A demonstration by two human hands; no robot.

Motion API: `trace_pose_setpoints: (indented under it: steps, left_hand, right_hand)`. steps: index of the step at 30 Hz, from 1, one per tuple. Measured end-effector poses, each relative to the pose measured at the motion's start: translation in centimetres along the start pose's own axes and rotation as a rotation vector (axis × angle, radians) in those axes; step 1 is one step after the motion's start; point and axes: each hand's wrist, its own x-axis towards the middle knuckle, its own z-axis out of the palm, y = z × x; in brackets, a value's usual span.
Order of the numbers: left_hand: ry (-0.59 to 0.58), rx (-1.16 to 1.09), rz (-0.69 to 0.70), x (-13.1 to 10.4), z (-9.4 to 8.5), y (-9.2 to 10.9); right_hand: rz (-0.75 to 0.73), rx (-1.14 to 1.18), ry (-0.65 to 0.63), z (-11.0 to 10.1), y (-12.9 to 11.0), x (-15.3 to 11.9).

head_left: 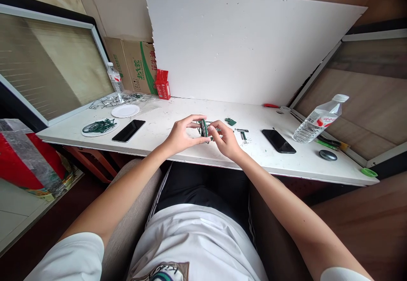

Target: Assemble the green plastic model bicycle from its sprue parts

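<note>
My left hand [184, 133] grips a small dark green part [204, 128] with thumb and fingers at its two ends, just above the front of the white table. Close against the part's right side is my right hand [224, 137], thumb and index finger pinched at its edge; whether a small piece sits in that pinch is hidden. Beyond my right hand lies a flat green piece [230, 121]. Thin dark green strips [243, 136] rest on the tabletop to its right.
At left are a plate of green pieces [100, 127], a white plate [125, 111] and a phone [129, 131]. A second phone [279, 141], a water bottle [321, 118] and a round grey object [328, 155] stand right. A red box [163, 84] is behind, before a white board [244, 43].
</note>
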Motion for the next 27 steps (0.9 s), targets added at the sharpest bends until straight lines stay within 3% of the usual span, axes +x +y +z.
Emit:
trace_pose_setpoints:
  steps: [6,20,27]
  left_hand:
    - [-0.032,0.025,0.048,0.04,0.17,0.09]
    - [-0.001,0.046,0.027,0.04,0.07,-0.32]
    - [-0.029,0.024,0.050,-0.10,0.62,-0.04]
  right_hand:
    - [-0.030,-0.083,-0.015,-0.15,-0.13,0.15]
    - [0.025,0.063,-0.023,0.06,0.32,-0.12]
    - [0.027,-0.047,-0.006,-0.10,0.43,0.11]
